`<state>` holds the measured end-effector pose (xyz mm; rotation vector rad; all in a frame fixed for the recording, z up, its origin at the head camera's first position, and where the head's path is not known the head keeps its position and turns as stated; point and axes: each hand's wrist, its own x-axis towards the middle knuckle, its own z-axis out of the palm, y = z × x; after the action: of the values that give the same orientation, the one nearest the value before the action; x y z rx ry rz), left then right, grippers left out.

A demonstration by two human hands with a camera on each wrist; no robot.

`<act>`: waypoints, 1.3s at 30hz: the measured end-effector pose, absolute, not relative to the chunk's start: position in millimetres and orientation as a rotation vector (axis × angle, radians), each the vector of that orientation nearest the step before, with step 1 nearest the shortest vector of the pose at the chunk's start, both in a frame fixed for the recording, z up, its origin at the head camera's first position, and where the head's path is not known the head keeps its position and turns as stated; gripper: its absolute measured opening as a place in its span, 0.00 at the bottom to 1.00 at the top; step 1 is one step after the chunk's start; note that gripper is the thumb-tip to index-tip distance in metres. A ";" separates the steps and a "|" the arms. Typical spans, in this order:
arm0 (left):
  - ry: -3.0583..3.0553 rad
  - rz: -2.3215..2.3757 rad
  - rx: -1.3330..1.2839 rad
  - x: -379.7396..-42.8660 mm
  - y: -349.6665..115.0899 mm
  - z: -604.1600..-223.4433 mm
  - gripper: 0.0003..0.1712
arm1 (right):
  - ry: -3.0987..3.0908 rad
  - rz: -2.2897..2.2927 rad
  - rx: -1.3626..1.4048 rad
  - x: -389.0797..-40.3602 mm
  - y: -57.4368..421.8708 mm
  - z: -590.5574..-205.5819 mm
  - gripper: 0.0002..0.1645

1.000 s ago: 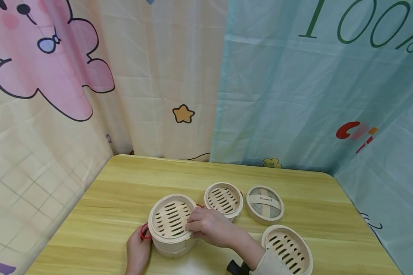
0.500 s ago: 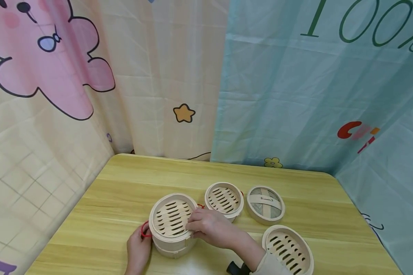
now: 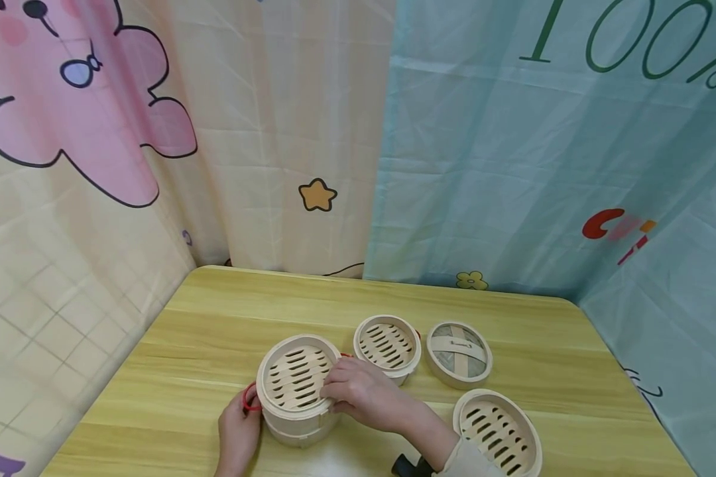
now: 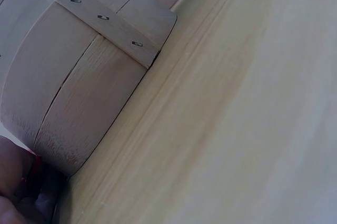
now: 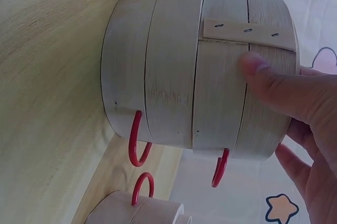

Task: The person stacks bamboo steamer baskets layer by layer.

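Two bamboo steamer baskets stand stacked at the table's front middle, with a slotted floor showing in the upper basket point(image 3: 298, 377). My right hand point(image 3: 366, 394) grips the upper basket's right rim. In the right wrist view its thumb presses the outer wall and the other fingers go over the rim. Red loop handles point(image 5: 138, 139) stick out from both tiers. At the stack's left side my left hand point(image 3: 238, 427) holds the lower basket point(image 4: 87, 97) low by a red loop; its fingertips are partly hidden in shadow in the left wrist view.
A smaller slotted steamer basket point(image 3: 388, 346) stands just behind the stack to the right. Beside it lies a round woven steamer lid point(image 3: 460, 354). Another slotted basket point(image 3: 498, 434) is at the front right, partly behind the right sleeve. A black object point(image 3: 410, 466) shows by that sleeve.
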<state>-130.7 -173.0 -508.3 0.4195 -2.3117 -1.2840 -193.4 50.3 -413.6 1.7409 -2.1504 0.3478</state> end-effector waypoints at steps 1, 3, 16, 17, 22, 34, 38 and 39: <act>-2.309 -1.291 0.422 -130.7 -172.9 -508.3 0.11 | -2.163 0.343 1.736 -193.0 50.3 -413.7 0.17; -2.303 -1.296 0.421 -130.8 -173.0 -508.5 0.11 | -2.190 0.334 1.723 -192.0 50.1 -413.7 0.17; -2.261 -1.287 0.411 -131.9 -170.8 -511.5 0.09 | -2.233 0.331 1.664 -181.1 46.0 -415.7 0.16; -2.256 -1.293 0.410 -132.0 -170.7 -511.7 0.09 | -2.234 0.328 1.658 -180.3 45.8 -415.7 0.16; -2.241 -1.309 0.408 -131.8 -171.0 -511.8 0.09 | -2.247 0.311 1.613 -176.0 43.1 -415.9 0.15; -2.232 -1.290 0.408 -130.9 -171.5 -511.8 0.06 | -2.218 0.295 1.505 -165.0 34.2 -419.1 0.16; -2.228 -1.281 0.389 -130.5 -171.5 -510.4 0.05 | -2.240 0.311 1.472 -161.4 31.7 -419.9 0.15; -2.226 -1.277 0.384 -130.4 -171.7 -510.2 0.05 | -2.244 0.315 1.463 -160.6 31.0 -420.0 0.15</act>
<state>-130.4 -171.7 -510.2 0.3844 -2.2256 -1.2767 -160.6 31.0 -420.0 1.4630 -2.2441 0.3151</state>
